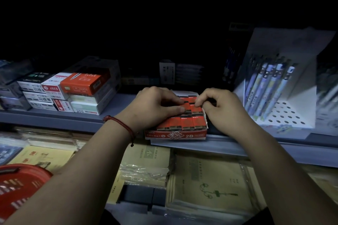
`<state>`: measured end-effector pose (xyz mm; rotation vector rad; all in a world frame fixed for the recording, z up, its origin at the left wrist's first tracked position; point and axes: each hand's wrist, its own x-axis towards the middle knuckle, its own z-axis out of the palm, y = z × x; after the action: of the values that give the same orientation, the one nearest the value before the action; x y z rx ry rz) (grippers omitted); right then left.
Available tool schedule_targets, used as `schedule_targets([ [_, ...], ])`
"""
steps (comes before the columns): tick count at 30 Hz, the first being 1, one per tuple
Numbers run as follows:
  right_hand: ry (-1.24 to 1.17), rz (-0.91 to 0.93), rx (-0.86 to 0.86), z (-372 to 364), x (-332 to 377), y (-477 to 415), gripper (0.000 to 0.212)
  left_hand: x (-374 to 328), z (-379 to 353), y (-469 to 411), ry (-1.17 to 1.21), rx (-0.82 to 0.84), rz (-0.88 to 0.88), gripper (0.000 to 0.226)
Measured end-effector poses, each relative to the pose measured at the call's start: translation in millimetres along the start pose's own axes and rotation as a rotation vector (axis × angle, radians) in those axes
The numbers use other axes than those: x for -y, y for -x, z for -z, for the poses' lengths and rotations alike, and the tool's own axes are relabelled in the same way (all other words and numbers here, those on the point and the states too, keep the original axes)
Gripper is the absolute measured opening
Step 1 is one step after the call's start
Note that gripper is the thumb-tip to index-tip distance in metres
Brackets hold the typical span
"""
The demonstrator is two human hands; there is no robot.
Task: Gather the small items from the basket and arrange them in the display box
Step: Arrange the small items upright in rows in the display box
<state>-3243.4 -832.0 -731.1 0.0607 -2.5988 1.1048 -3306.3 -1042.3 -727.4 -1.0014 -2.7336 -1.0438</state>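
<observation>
Both hands over red 2B display box (176, 134) at shelf (54, 118) edge: left hand (155, 107) w/ fingers flat on packed small red items (182, 124), right hand (219, 106) thumb+forefinger pinching one at back row; basket (20, 184) lower left.

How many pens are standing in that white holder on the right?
5 that I can make out, side by side in the white pen holder, leaning back: at and. Dim light may hide more behind.
</observation>
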Motion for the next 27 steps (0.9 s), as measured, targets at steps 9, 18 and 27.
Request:
schedule_targets([
  [9,-0.007,0.011,0.017,0.9,2.3,1.4,0.03,-5.3,2.7,6.0,0.146,0.065,0.075,0.026],
  [18,-0.1,-0.078,-0.103,-10.7,1.6,1.9,0.024,-0.5,-3.3,10.0,0.175,-0.142,0.112,0.027],
  [27,-0.849,-0.443,-0.236,-42.1,7.2,7.0,0.04,-19.3,-14.5,17.3,1.159,-0.405,0.507,0.035],
])
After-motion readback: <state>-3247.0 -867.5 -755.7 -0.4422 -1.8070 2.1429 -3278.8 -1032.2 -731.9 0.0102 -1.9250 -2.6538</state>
